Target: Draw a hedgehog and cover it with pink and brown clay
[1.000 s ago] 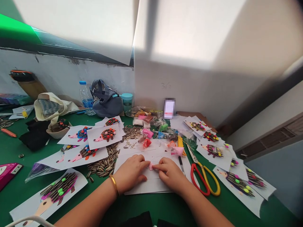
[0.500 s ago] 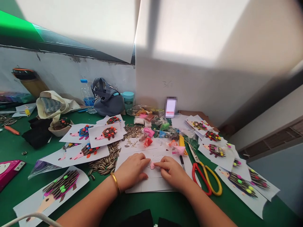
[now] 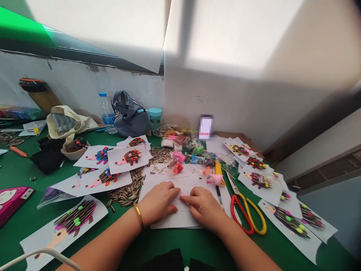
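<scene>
A small lump of pink clay (image 3: 183, 195) lies on the white paper (image 3: 180, 220) in front of me, largely covered by fingers. My right hand (image 3: 207, 205) presses on it with an outstretched index finger, the other fingers bent beneath. Wearing a gold bangle, my left hand (image 3: 159, 199) rests on the same paper with its thumb apart and its fingertips beside the clay. Neither hand grips anything. Bags of coloured clay (image 3: 178, 168) lie beyond the hands, one holding pink clay (image 3: 216, 178).
Red-and-yellow-handled scissors (image 3: 244, 209), a black pen (image 3: 219, 194) and a yellow cutter (image 3: 218, 171) lie right of my hands. Sunflower seeds (image 3: 126, 190) are heaped at left. Hedgehog pictures (image 3: 75, 220) lie on both sides. A phone (image 3: 205, 127) leans at the back.
The right index finger now covers more of the pink clay, leaving less of it showing. Both hands stay close together on the paper; the whole view has shifted slightly.
</scene>
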{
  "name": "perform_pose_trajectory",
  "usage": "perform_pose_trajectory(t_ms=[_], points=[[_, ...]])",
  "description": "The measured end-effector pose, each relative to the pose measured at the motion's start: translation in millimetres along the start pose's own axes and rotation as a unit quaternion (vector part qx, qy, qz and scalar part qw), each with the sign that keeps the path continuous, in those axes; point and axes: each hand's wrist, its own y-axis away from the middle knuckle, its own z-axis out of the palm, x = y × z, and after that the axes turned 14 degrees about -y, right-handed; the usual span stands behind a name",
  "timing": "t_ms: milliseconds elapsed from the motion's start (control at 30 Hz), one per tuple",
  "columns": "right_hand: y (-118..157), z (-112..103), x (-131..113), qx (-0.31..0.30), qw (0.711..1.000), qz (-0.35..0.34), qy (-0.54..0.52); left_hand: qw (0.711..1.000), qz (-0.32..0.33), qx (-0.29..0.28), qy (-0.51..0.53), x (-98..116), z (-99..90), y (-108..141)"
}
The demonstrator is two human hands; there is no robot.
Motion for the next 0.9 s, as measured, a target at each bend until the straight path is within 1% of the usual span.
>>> perform_pose_trajectory(t_ms=[100,167,367,600,800,900], points=[[-0.5,2.3,-4.3,-0.005,1.0,0.0,0.027,1.0,0.001,0.003,0.0,0.4,-0.3,0.0],[-0.9,3.1,-5.1,-0.003,1.0,-0.001,0.026,1.0,0.001,0.004,-0.001,0.4,-0.1,-0.4],[-2.5,3.9,0.7,0.032,0.998,0.0,-0.047,1.0,0.0,0.007,0.001,-1.2,2.5,-1.4],[-3.9,8.4,-3.5,0.019,1.0,0.015,0.014,1.0,-0.001,0.011,0.003,-0.6,2.3,-1.0],[-4.4,6.6,1.3,0.038,0.998,0.018,-0.051,1.0,-0.005,0.008,0.003,-0.6,3.2,-1.4],[-4.9,8.2,1.3,0.036,0.999,0.015,-0.036,1.0,-0.006,0.01,0.002,-0.6,3.1,-1.7]])
